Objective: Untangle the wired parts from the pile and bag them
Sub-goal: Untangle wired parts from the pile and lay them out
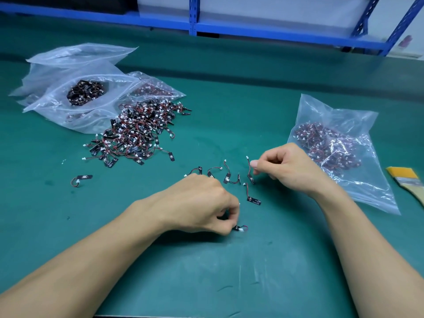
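Note:
A tangled pile of wired parts (137,131), small black boards with red-black leads and white plugs, lies left of centre on the green mat. Several separated parts (227,177) lie in a loose row between my hands. My left hand (202,203) pinches one wired part (239,228) against the mat. My right hand (286,168) holds the lead of another wired part (250,173) between thumb and finger, its board hanging down. A clear bag with parts in it (332,148) lies right of my right hand.
Clear bags (75,88) holding more parts lie at the back left, partly over the pile. One stray part (82,178) sits alone at left. A yellow-bristled brush (406,180) lies at the right edge. Blue shelving (229,24) runs behind the mat.

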`<control>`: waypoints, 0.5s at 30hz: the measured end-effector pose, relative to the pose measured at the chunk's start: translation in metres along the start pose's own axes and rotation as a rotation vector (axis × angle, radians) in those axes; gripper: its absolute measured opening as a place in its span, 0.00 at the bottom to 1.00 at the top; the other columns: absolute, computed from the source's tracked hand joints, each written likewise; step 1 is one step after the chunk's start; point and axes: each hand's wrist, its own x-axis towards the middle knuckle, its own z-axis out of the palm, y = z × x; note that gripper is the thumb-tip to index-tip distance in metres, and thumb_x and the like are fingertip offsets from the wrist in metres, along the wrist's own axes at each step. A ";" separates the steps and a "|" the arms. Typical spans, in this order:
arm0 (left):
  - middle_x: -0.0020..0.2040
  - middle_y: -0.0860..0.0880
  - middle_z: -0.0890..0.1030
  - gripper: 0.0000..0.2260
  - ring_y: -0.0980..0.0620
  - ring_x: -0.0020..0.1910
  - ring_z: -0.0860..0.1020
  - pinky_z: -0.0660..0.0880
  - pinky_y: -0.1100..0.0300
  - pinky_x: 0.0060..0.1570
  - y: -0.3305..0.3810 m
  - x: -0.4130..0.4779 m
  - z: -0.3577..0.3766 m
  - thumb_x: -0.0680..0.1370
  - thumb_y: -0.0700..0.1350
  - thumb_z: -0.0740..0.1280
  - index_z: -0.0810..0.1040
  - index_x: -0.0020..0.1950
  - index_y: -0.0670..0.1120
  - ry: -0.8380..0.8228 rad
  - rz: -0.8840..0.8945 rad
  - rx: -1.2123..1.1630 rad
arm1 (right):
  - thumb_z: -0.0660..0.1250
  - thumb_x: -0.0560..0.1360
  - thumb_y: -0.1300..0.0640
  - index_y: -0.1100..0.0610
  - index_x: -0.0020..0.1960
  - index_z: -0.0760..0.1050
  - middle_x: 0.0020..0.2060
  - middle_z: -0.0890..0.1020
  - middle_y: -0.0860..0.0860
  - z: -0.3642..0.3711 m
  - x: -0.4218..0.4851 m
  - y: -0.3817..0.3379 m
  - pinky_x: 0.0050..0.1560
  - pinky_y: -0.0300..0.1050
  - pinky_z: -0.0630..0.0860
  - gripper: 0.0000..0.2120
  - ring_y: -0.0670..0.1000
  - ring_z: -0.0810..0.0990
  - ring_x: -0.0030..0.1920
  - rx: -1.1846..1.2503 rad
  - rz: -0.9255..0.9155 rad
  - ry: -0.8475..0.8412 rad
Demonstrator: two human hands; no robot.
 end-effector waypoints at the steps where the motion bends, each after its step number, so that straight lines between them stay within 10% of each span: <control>1: 0.30 0.53 0.73 0.05 0.50 0.34 0.70 0.70 0.58 0.33 -0.001 0.000 -0.002 0.73 0.54 0.64 0.77 0.43 0.55 0.005 -0.011 -0.043 | 0.71 0.77 0.50 0.50 0.34 0.83 0.23 0.67 0.50 0.001 0.000 0.001 0.26 0.38 0.57 0.14 0.48 0.60 0.25 0.003 -0.004 0.009; 10: 0.25 0.54 0.72 0.04 0.55 0.28 0.70 0.74 0.54 0.36 -0.103 -0.025 -0.036 0.74 0.51 0.68 0.81 0.42 0.53 0.688 -0.584 -0.021 | 0.71 0.77 0.48 0.51 0.35 0.83 0.24 0.70 0.51 0.002 0.003 0.006 0.27 0.37 0.60 0.13 0.46 0.63 0.26 0.011 -0.004 0.065; 15: 0.29 0.56 0.75 0.07 0.49 0.36 0.75 0.76 0.54 0.41 -0.126 -0.027 -0.026 0.77 0.50 0.68 0.84 0.53 0.55 0.702 -0.729 -0.021 | 0.72 0.76 0.48 0.50 0.34 0.82 0.23 0.72 0.48 0.003 0.004 0.007 0.26 0.34 0.61 0.14 0.45 0.64 0.25 0.024 0.027 0.103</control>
